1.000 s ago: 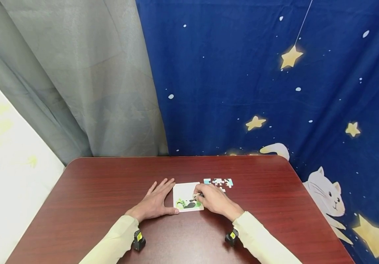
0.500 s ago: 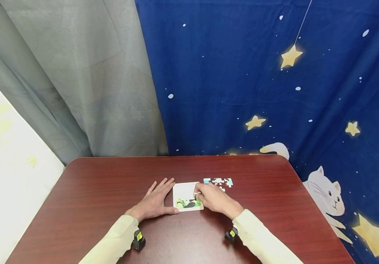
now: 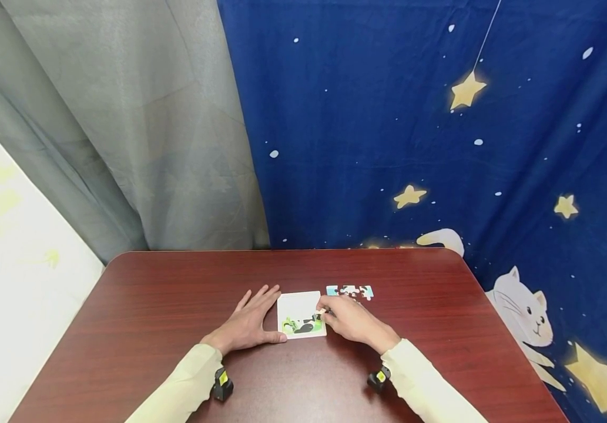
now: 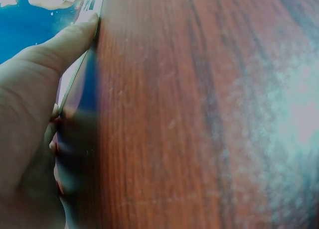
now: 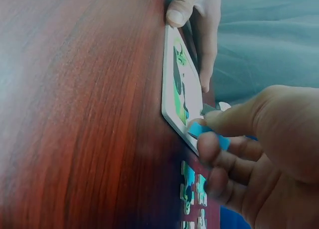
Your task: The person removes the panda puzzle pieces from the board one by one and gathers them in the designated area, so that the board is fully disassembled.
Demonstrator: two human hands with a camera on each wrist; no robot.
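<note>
A white square puzzle tray [image 3: 295, 302] lies flat on the table, its near part filled with a green, black and white picture. My left hand [image 3: 247, 326] rests at the tray's left side with fingers spread, the thumb touching the near left corner. At the tray's right edge, my right hand [image 3: 355, 321] pinches a puzzle piece [image 5: 198, 129] between thumb and fingers. Blue shows on the piece in the right wrist view; the fingers cover much of it. In the left wrist view, the left thumb [image 4: 75, 40] lies along the tray's edge.
Several loose puzzle pieces [image 3: 349, 291] lie to the right of the tray, some partly hidden behind the right hand. The dark red wooden table [image 3: 187, 288] reaches back to a grey curtain [image 3: 197, 147] and a blue starry curtain [image 3: 361, 147].
Over the last half second my right hand has drawn slightly right, from above the tray to its right edge, still pinching the piece. The left hand and tray have stayed in place.
</note>
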